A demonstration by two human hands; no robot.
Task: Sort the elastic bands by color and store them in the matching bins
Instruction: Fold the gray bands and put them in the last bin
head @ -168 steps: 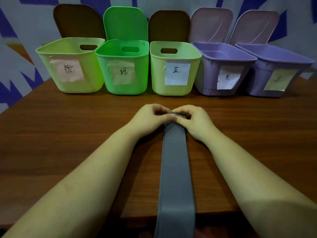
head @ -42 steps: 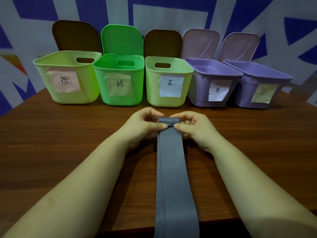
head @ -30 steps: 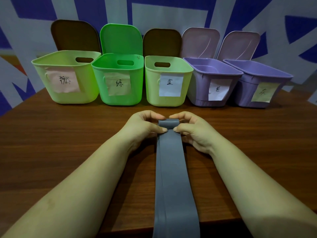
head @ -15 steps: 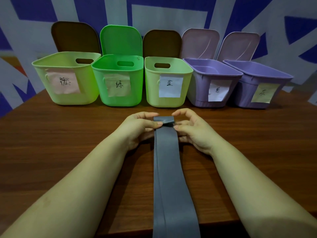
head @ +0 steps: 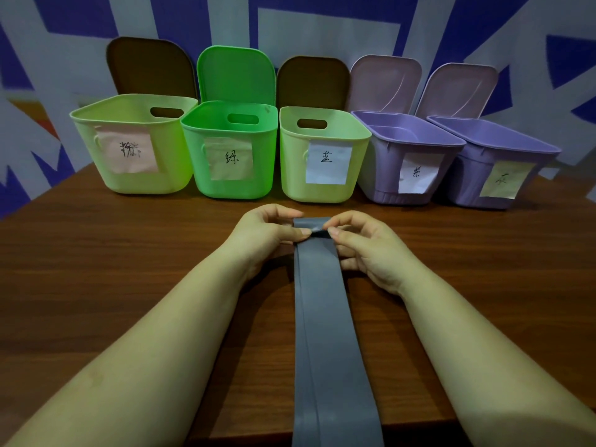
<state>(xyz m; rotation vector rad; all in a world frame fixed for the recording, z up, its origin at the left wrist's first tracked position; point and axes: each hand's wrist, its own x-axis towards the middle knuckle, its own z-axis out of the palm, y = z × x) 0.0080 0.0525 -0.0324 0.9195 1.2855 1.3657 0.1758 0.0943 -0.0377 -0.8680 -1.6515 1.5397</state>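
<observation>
Both hands, left hand [head: 267, 235] and right hand [head: 364, 243], pinch the grey band's [head: 322, 311] far end, rolling it; next, roll further toward the table edge.

Left hand [head: 264, 232]: centre frame, thumb and fingers pinching.
Right hand [head: 364, 243]: centre frame, pinching likewise.
Forearms: extended forward from lower corners.

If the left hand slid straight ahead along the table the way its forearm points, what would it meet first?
Probably the yellow-green bin with the white label. The left hand, pinching the grey band, points up and slightly right toward that bin, with bare table between. Depth is unclear, so the green bin is possible.
</observation>
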